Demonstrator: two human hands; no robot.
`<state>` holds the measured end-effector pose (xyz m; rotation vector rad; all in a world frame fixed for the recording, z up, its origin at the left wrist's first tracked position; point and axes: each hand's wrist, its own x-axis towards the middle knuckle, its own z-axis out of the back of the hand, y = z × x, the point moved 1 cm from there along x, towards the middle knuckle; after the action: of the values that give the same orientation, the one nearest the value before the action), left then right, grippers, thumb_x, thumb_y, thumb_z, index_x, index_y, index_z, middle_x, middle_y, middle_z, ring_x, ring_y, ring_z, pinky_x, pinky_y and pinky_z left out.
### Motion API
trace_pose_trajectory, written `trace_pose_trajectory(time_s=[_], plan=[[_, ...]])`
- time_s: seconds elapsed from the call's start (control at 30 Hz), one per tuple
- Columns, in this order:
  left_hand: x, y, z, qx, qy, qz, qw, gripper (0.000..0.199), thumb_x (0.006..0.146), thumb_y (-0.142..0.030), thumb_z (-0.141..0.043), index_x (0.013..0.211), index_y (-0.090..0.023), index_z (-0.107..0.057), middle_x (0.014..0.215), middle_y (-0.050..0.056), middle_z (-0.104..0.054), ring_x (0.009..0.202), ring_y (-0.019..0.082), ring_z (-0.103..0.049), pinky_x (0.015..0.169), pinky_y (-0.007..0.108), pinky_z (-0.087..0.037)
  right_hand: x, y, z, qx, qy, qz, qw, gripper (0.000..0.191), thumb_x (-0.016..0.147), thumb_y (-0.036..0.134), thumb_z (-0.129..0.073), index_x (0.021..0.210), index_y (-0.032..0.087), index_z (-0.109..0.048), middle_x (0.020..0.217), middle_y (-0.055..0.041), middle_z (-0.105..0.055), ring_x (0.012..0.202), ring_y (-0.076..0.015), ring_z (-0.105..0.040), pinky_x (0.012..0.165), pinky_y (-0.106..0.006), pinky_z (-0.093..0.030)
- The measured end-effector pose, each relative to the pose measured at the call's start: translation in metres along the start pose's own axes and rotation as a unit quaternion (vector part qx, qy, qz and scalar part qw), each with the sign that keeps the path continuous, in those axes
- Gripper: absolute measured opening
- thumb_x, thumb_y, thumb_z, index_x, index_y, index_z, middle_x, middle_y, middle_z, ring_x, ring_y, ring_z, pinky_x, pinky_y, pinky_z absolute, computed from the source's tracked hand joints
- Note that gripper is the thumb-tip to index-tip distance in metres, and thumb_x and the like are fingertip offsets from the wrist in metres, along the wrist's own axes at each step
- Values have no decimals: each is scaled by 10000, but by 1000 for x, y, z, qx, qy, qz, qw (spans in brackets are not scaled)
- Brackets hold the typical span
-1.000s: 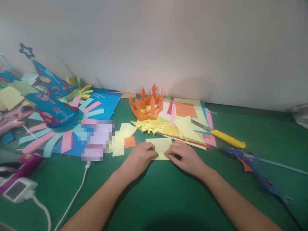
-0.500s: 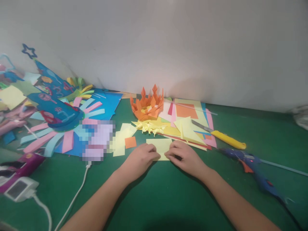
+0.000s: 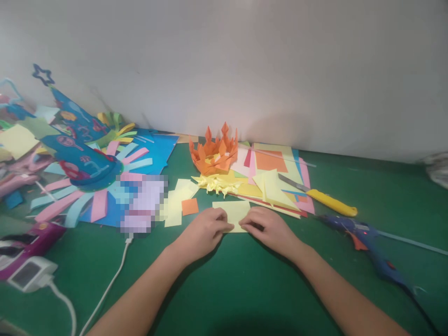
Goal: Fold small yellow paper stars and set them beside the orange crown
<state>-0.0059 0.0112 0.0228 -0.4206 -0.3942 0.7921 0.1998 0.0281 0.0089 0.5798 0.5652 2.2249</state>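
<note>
A pale yellow rectangle of paper [image 3: 235, 212] lies on the green table [image 3: 245, 284] in front of me. My left hand [image 3: 209, 227] grips its left part with bent fingers, the thumb near the lower edge. My right hand [image 3: 265, 225] holds the right part in the same way, with thumb and fingers close together. A narrow gap separates the two hands. Behind the paper lies a crumpled yellow paper piece [image 3: 217, 185], and beyond it stands an orange folded-paper crown [image 3: 213, 158]. A small orange square [image 3: 189, 206] sits left of my left hand.
A yellow-handled cutter [image 3: 332, 202] and a blue glue gun [image 3: 373, 247] lie at the right. Coloured sheets [image 3: 276, 161] are stacked behind. On the left are decorated blue cones [image 3: 82, 158], a blurred-out device [image 3: 145, 205] with a white cable, and a purple object [image 3: 33, 247].
</note>
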Motion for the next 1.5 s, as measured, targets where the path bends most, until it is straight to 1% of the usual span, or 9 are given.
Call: trace_pose_trajectory(time_s=[0.13,0.23,0.3,0.57,0.77,0.93,1.23,1.37,1.5], plan=[[0,0,-1,-14,-8,5,1000,317,846,-62,-420,934,-207,-689,842,51,-574,814,160,-538,724,285,-434,1,8,-7,-22,-19,-59,998,180,847,321,-580,714,200,-570,662,3,-565,647,-147,-520,587,-265,-380],[1,1,-1,-19,0,9,1000,307,859,-75,-421,953,-200,-685,848,52,-577,820,159,-536,730,280,-436,2,15,-14,-54,-54,-96,992,200,829,378,-591,752,197,-551,685,-11,-553,662,-168,-502,581,-279,-364],[1,1,-1,-18,6,13,1000,298,865,-81,-419,954,-189,-683,852,54,-577,819,159,-536,729,277,-437,3,19,-18,-58,-53,-106,991,191,834,364,-586,756,196,-538,708,-17,-559,689,-177,-503,599,-285,-363],[0,0,1,-35,32,10,999,328,882,-59,-386,1025,-188,-651,904,58,-565,844,149,-541,746,255,-446,5,19,-13,-44,-9,-110,993,150,831,333,-607,780,202,-553,787,-22,-575,767,-192,-510,651,-299,-380],[-2,0,6,-41,38,-6,998,354,874,-36,-383,1024,-205,-656,920,60,-578,863,153,-548,754,268,-447,4,13,7,-31,36,-121,992,33,806,217,-627,801,217,-594,840,-18,-555,842,-193,-515,735,-318,-405],[-5,3,8,-25,65,-29,997,373,872,-56,-381,1030,-215,-679,922,70,-607,875,159,-552,752,273,-449,1,6,22,-13,80,-133,988,54,800,203,-618,750,215,-602,839,-21,-527,851,-194,-508,714,-307,-403],[-9,11,23,4,101,31,994,372,741,-18,-448,870,-217,-735,792,21,-615,753,140,-563,691,257,-443,0,3,22,5,86,-137,987,70,813,213,-589,745,207,-577,851,-29,-531,862,-202,-502,730,-320,-397],[-10,14,27,-7,99,35,994,373,716,-21,-458,852,-226,-738,783,5,-629,748,134,-564,697,254,-443,-2,2,21,10,58,-140,988,93,780,205,-615,820,212,-531,890,-28,-555,855,-202,-517,735,-328,-421],[-12,18,28,-17,87,43,995,336,717,-29,-468,789,-221,-734,767,-3,-648,753,137,-566,679,251,-440,-4,0,19,22,21,-138,990,384,761,201,-620,1118,251,-486,1175,-65,-538,1036,-241,-514,818,-370,-446]])
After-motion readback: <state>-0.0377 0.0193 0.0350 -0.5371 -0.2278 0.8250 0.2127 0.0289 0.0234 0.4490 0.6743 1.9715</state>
